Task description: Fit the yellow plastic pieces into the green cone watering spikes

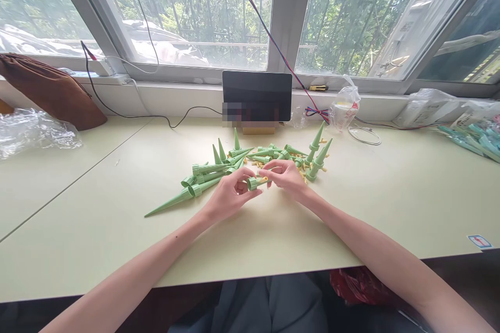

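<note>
Just above the table, a green plant watering spike [253,183] lies sideways between my hands. My left hand [234,190] is closed on it by its wide ribbed collar, thumb below and fingers behind. My right hand [287,177] pinches a small yellow valve [264,179] against the spike's side; the fingers hide part of both. Left of my left hand lie several green spikes [209,169], one pointing out to the front left. Behind my hands, more spikes and loose yellow valves are heaped. On the right, stacked spikes [321,158] with yellow valves stand upright.
A dark tablet [257,96] on a brown stand is at the back by the window. A bagged cup [344,109] and a coiled white cable [364,136] lie right of it. A brown bag [54,91] and clear plastic [37,132] are far left; teal pieces [474,138] lie far right.
</note>
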A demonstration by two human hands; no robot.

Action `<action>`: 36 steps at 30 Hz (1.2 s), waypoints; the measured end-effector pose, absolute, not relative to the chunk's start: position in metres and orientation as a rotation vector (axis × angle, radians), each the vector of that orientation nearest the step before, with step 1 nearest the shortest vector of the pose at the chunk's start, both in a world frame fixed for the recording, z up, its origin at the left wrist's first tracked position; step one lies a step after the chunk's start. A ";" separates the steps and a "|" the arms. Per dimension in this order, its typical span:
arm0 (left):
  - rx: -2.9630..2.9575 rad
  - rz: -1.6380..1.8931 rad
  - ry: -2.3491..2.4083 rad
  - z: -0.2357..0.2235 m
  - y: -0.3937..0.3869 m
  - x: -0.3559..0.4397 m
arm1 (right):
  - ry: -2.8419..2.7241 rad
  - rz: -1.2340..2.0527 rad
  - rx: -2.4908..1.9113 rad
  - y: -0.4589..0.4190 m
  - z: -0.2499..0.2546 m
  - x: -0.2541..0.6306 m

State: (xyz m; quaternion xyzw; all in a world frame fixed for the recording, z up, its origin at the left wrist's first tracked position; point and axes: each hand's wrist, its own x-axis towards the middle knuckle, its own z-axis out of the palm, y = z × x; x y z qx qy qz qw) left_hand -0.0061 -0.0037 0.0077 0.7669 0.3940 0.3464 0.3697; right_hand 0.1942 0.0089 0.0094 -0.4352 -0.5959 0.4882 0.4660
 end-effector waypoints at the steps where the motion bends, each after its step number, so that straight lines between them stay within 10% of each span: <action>1: 1.962 0.896 1.014 0.008 -0.004 -0.006 | -1.442 1.210 -1.077 0.009 0.010 0.194; 36: 2.032 0.899 1.035 0.004 -0.006 -0.006 | -1.297 1.270 -1.001 0.012 -0.002 0.191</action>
